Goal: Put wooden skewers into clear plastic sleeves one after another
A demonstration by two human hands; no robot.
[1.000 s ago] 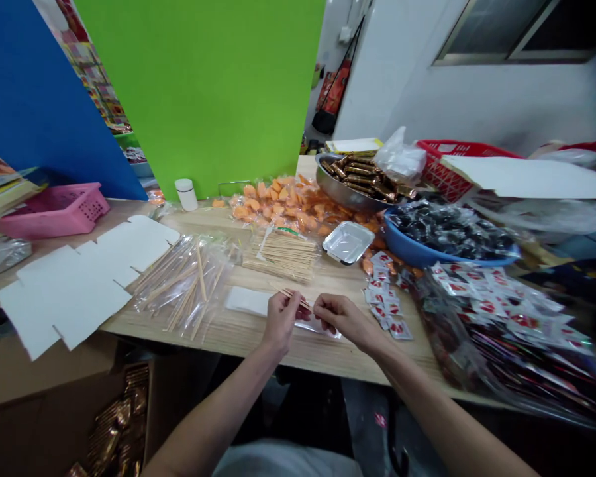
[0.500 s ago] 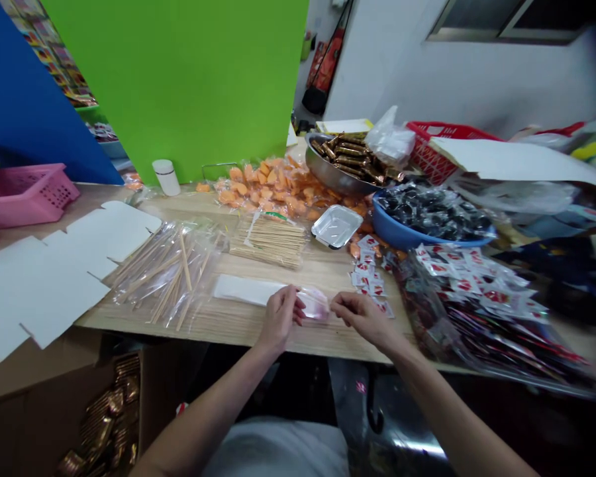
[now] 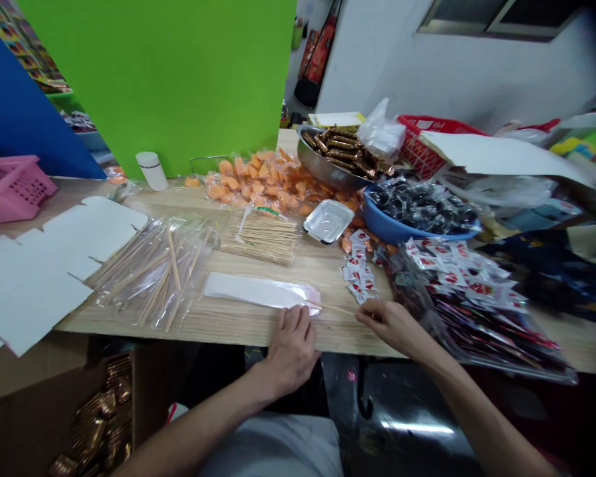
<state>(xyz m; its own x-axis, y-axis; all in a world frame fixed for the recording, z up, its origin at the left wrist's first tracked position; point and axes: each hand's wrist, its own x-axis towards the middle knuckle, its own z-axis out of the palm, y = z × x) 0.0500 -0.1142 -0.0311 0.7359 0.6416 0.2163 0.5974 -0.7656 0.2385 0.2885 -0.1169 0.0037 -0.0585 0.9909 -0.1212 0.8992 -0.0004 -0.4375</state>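
Observation:
My right hand pinches one end of a thin wooden stick. The stick's other end points left and lies at the pinkish end of a long clear plastic sleeve; whether it is inside or on top I cannot tell. The sleeve lies flat on the table and looks whitish inside. My left hand rests at the table's front edge, palm down, fingertips laid on the sleeve's near edge. Behind the sleeve is a clear pack of thin wooden sticks. Further left, a clear bag holds wider wooden sticks.
Orange wrapped pieces lie at the back beside a steel bowl of brown-gold packets. A foil tray, blue basin and small white-red sachets are to the right. White card covers the left; an open carton stands below.
My left hand has drawn back toward me from above the sleeve to its near edge. My right hand has shifted right, and the stick now shows between it and the sleeve. The view has shifted slightly.

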